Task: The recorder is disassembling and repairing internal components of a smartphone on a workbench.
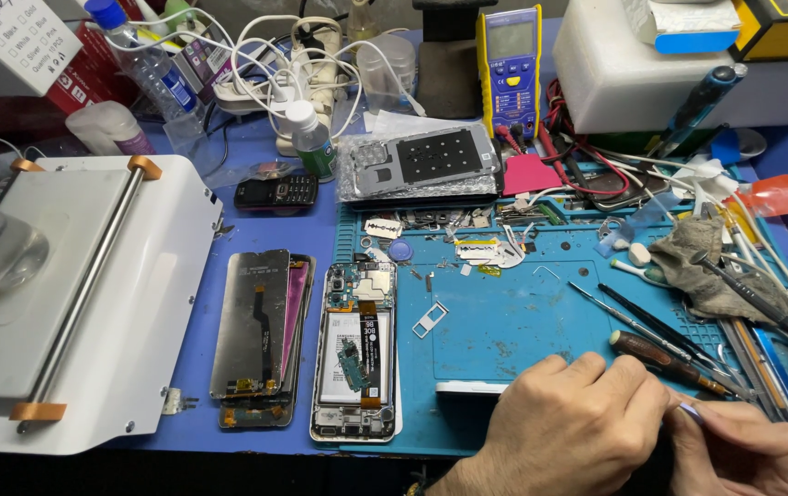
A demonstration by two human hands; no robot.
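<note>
Both hands meet at the lower right, over the front edge of the blue repair mat (504, 321). My left hand (568, 427) is curled into a loose fist. My right hand (748, 450) pinches a small pale piece (691, 411) between thumb and forefinger, right against the left hand's fingertips. What the piece is cannot be told. An opened phone (355, 363) with its board and battery exposed lies left of the hands. Further left is a stack of phone screens (256, 335), back sides up.
A white screen-separator machine (82, 303) fills the left. Screwdrivers and tweezers (660, 335) lie just beyond the hands, beside a dirty rag (702, 266). At the back stand a yellow multimeter (509, 64), a bagged phone frame (422, 165), bottles, a small keypad phone (275, 191) and white cables.
</note>
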